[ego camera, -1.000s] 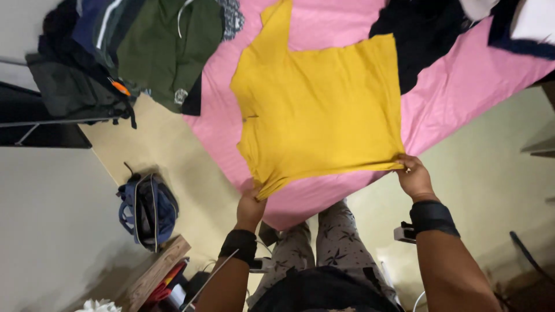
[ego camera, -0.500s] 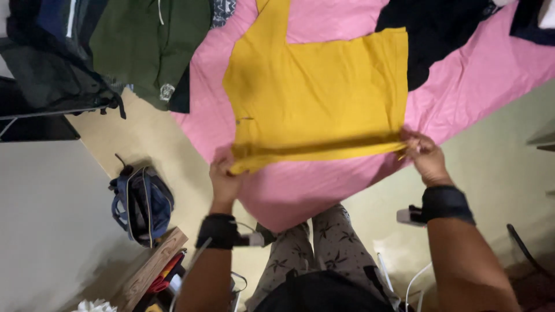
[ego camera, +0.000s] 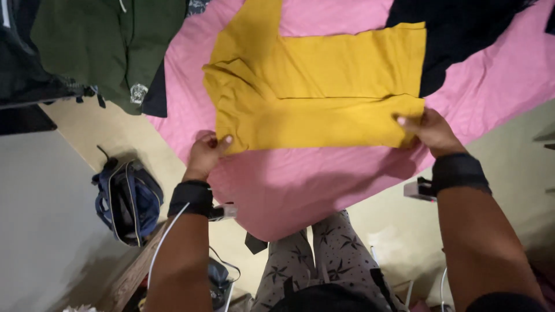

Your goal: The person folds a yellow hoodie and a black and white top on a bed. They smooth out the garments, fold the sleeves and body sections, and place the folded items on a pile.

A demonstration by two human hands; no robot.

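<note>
Pinching the yellow shirt (ego camera: 315,86) by its folded edge, both hands' fingers had one fold laid; sleeve unfolded

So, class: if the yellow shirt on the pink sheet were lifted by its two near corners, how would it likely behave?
The yellow shirt would probably hang limp: it lies flat and already folds over itself along the near edge. It is likely light, since the left hand and right hand pinch it with fingertips only. It may drag rather than slide on the pink sheet.
</note>
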